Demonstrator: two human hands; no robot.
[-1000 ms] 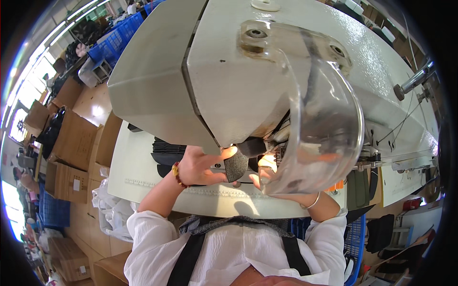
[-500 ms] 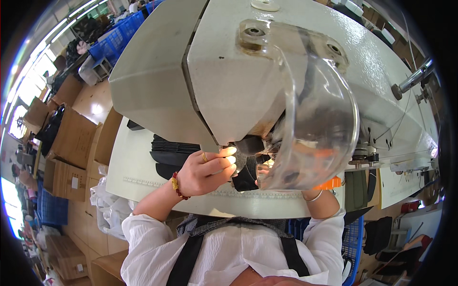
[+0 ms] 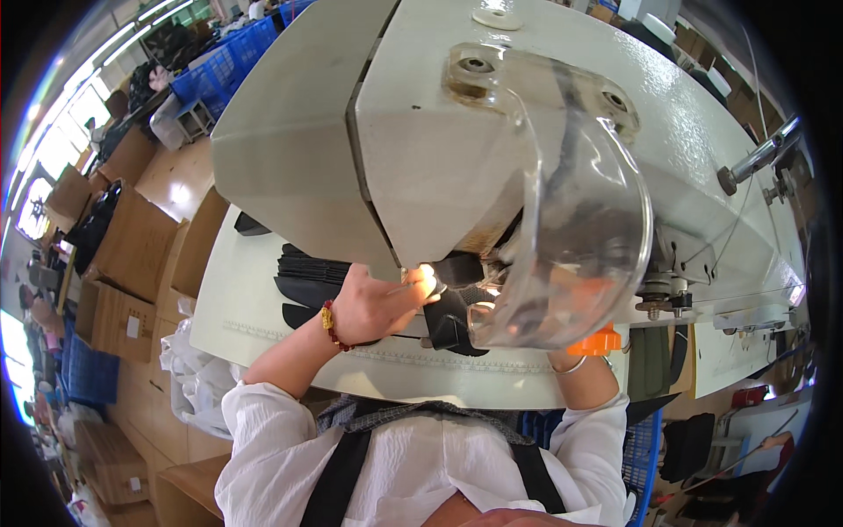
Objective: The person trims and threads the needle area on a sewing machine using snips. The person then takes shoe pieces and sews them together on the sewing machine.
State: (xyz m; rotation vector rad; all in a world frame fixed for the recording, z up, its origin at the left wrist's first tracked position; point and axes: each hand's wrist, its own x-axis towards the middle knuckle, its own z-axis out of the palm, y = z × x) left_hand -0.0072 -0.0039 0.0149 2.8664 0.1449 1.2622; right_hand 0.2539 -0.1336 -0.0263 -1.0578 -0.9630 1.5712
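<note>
A large white sewing machine [image 3: 439, 167] fills the upper middle, with a clear curved plastic guard [image 3: 584, 220] in front of its needle area. My left hand [image 3: 378, 305] is at the needle area, its fingers pinched together under bright light; whatever lies between the fingertips is too small or hidden to make out. Right beside those fingertips a black fabric piece [image 3: 448, 323] lies on the machine bed. My right hand is mostly behind the guard, with only the wrist and a bracelet [image 3: 581, 365] plain to see. An orange knob [image 3: 597, 341] sits above that wrist.
Stacked black pieces [image 3: 307, 277] lie left of my left hand on the white table [image 3: 237, 307], near a printed ruler strip. White plastic bags [image 3: 198, 378] and cardboard boxes [image 3: 136, 246] stand at left. A blue crate [image 3: 644, 452] is at lower right; green fabric [image 3: 648, 360] hangs beside the table.
My left hand has turned, with its fingers drawn closer together at the needle. The black piece beside it has shifted slightly. The whole view has moved a little.
</note>
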